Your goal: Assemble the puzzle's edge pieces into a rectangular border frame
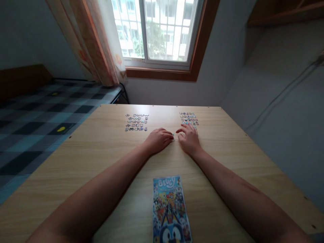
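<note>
My left hand [159, 140] rests on the wooden table [121, 162], fingers together and curled over small puzzle pieces [173, 137] at their tips. Just to the right, my right hand [188, 139] hovers low with its fingers bent and apart; nothing shows between thumb and forefinger. Beyond it lies a group of jigsaw pieces [189, 118] in rows, partly hidden by its fingers. Another group of jigsaw pieces [137, 122] is laid out in rows on the far left of the table.
A blue picture box [170, 209] printed "Bluey" lies between my forearms at the near side. Left of the table stands a bed with a checked cover [50, 125]. A window [164, 30] with an orange curtain [96, 44] is behind; a cable [278, 96] runs along the right wall.
</note>
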Motion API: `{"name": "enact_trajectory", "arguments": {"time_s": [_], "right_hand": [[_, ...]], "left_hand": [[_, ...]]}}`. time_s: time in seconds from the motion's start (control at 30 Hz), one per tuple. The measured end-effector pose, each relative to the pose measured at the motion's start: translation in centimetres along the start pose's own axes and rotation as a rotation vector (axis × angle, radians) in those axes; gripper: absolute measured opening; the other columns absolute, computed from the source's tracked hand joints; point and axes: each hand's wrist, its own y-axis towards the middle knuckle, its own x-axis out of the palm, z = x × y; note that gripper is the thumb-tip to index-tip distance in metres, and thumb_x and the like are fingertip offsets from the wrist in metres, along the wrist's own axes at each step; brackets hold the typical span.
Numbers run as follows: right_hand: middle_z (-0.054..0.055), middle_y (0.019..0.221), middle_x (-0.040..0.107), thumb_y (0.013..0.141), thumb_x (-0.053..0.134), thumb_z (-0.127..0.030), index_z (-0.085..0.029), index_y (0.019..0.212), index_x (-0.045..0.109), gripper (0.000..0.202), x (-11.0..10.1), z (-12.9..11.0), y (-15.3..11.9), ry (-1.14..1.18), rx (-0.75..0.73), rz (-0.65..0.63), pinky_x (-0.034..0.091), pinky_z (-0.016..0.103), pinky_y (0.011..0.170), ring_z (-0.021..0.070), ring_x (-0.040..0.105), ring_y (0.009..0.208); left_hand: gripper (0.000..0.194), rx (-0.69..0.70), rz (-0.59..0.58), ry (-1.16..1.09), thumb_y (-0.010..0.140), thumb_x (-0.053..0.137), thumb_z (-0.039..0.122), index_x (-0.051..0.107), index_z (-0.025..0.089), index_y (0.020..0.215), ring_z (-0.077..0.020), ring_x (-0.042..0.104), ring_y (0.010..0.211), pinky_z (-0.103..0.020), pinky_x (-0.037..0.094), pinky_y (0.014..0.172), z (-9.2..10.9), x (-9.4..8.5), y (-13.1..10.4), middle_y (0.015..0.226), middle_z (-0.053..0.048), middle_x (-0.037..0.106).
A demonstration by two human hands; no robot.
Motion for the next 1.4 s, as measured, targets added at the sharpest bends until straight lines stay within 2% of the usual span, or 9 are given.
{"name": "enact_trajectory", "arguments": {"time_s": [0.53,0.8,0.93,1.13,1.4], "right_hand": [[0.005,0.138,0.058,0.082,0.053,-0.019,-0.026,0.092,0.075,0.025,0.0,0.0,0.1,-0.018,-0.003,-0.037,0.017,0.06,0.118,0.0304,0.032,0.144],[0.003,0.138,0.059,0.08,0.051,-0.013,-0.027,0.096,0.076,0.033,0.3,0.0,0.1,-0.016,-0.008,-0.032,0.018,0.059,0.118,0.0298,0.033,0.143],[0.002,0.139,0.058,0.083,0.053,-0.016,-0.028,0.094,0.078,0.031,0.3,-0.2,-0.1,-0.036,-0.035,-0.053,0.016,0.06,0.119,0.0305,0.03,0.144],[0.005,0.139,0.058,0.088,0.06,-0.03,-0.029,0.099,0.078,0.021,0.3,-0.5,-0.6,-0.07,-0.099,-0.056,0.015,0.064,0.117,0.0338,0.03,0.145],[0.005,0.143,0.056,0.09,0.057,-0.03,-0.029,0.106,0.076,0.025,0.6,-0.6,-0.9,-0.122,-0.129,-0.084,0.014,0.067,0.117,0.0351,0.03,0.146]], "left_hand": [[0.023,-0.011,0.01,-0.013,0.094,0.055,0.029,0.077,0.024,0.101,-0.0187,0.067,0.097,-0.036,0.05,0.095,0.2,0.1,0.2,0.109,-0.002,0.076],[0.024,-0.229,0.147,-0.001,0.089,0.056,0.019,0.076,0.02,0.102,-0.021,0.067,0.095,-0.038,0.052,0.093,-0.6,0.0,-0.3,0.106,-0.005,0.076],[0.026,-0.283,0.134,0.024,0.088,0.054,0.016,0.077,0.02,0.099,-0.0218,0.067,0.093,-0.039,0.053,0.091,-0.6,0.1,-0.4,0.103,-0.005,0.076],[0.023,-0.306,0.132,0.052,0.09,0.056,0.019,0.077,0.02,0.098,-0.0219,0.065,0.091,-0.038,0.051,0.089,0.7,0.1,-0.6,0.1,-0.006,0.076],[0.022,-0.301,0.079,0.06,0.091,0.058,0.025,0.078,0.024,0.098,-0.0229,0.062,0.094,-0.04,0.049,0.09,1.1,-0.1,-1.0,0.101,-0.006,0.075]]}}
